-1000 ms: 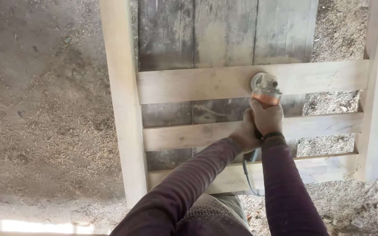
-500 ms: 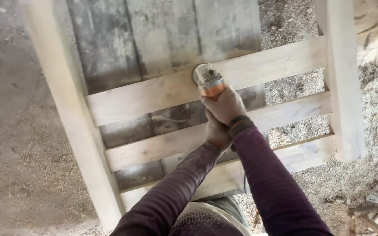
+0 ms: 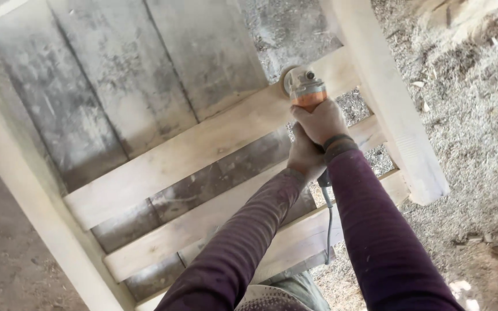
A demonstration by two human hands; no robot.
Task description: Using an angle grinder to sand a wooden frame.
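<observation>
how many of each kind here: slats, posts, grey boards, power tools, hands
slats: 3 (top, middle, bottom)
posts: 2 (left, right)
grey boards: 3 (under the slats)
grinder: 1
hands: 2 (left hand, right hand, both on the grinder)
total: 11

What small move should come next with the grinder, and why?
Probably ease the grinder leftward along the top slat. Its disc sits at the slat's right end, close to the upright post, with the long run of slat lying left. The right hand and left hand both grip the tool.
</observation>
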